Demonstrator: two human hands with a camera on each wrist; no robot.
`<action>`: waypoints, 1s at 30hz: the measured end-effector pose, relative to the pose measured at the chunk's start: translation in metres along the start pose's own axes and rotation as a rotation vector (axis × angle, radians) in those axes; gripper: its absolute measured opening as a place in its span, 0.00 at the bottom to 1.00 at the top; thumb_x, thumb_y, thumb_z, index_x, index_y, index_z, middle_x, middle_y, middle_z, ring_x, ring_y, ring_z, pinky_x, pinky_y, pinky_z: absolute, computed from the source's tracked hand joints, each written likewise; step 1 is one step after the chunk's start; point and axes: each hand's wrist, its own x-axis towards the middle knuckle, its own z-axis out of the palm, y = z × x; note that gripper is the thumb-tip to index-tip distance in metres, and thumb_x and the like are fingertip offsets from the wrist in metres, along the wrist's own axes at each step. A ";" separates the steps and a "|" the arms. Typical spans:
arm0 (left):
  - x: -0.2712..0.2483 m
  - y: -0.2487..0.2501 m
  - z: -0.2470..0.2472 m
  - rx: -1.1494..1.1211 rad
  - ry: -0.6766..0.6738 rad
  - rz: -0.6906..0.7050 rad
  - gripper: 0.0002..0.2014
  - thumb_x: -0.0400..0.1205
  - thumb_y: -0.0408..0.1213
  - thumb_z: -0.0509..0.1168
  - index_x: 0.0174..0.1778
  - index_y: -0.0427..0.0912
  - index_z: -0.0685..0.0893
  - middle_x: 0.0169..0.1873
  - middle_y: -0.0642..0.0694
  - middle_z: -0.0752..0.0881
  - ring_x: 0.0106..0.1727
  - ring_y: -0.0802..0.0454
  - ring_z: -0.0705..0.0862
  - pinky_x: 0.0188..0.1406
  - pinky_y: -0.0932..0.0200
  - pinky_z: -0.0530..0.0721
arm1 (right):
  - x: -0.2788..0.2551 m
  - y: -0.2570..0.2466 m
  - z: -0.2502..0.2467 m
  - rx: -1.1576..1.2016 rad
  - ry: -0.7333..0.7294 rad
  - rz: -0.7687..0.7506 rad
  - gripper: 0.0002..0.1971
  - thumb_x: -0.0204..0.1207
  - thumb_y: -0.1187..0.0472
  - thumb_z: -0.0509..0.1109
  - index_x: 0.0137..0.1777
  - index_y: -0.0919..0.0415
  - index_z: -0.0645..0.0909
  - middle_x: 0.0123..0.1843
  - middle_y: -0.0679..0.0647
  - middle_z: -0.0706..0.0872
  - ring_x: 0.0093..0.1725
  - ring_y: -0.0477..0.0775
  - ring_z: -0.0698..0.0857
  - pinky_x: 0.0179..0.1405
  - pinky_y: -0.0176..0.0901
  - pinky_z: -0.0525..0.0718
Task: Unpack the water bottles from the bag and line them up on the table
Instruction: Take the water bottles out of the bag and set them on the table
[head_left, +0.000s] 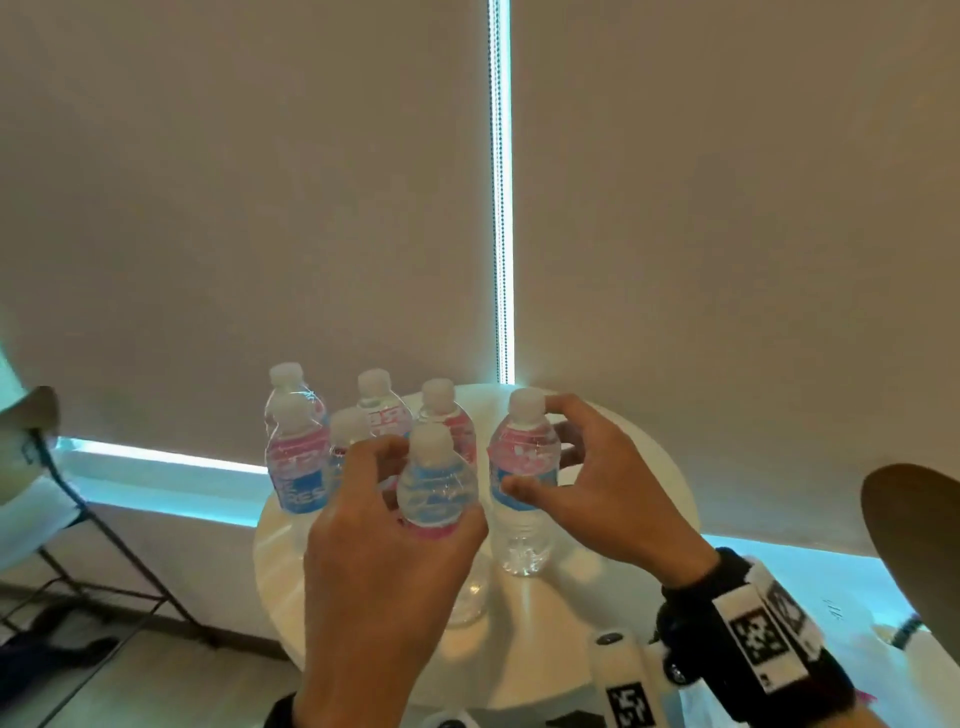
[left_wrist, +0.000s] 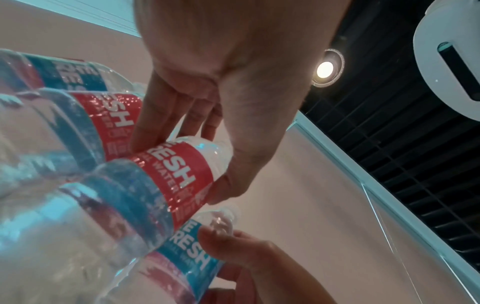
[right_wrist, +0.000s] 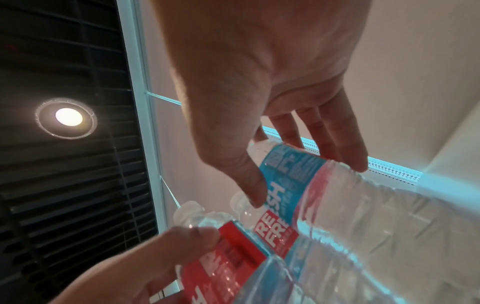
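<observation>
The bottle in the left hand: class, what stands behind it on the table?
Behind the bottle gripped by the left hand, five capped bottles stand upright on the white table, the nearest partly covered by its fingers. Their bases are hidden.

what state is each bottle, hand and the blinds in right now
left hand: grips front bottle
front bottle: upright, capped, held
right hand: fingers round right bottle
right bottle: upright on round table, capped
five back bottles: upright, capped, clustered
roller blinds: lowered
</observation>
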 end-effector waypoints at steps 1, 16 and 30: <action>0.000 -0.002 0.002 0.001 0.001 0.005 0.34 0.63 0.49 0.86 0.58 0.62 0.72 0.43 0.76 0.75 0.41 0.67 0.83 0.47 0.73 0.80 | 0.001 0.000 0.003 0.006 -0.006 -0.001 0.29 0.67 0.55 0.85 0.63 0.35 0.74 0.48 0.26 0.84 0.49 0.24 0.84 0.45 0.18 0.83; -0.015 -0.005 -0.006 -0.269 -0.148 0.044 0.42 0.50 0.71 0.74 0.64 0.73 0.77 0.70 0.64 0.80 0.65 0.79 0.78 0.72 0.56 0.78 | -0.022 0.006 -0.003 0.056 0.016 0.112 0.37 0.71 0.46 0.81 0.79 0.44 0.70 0.70 0.42 0.83 0.61 0.44 0.85 0.58 0.39 0.89; -0.184 0.010 0.224 -0.516 -1.126 -0.300 0.07 0.76 0.35 0.76 0.45 0.51 0.88 0.42 0.51 0.91 0.45 0.57 0.89 0.42 0.69 0.88 | -0.227 0.200 -0.110 -0.075 0.359 0.767 0.03 0.79 0.64 0.76 0.47 0.54 0.88 0.46 0.48 0.92 0.45 0.46 0.90 0.46 0.37 0.86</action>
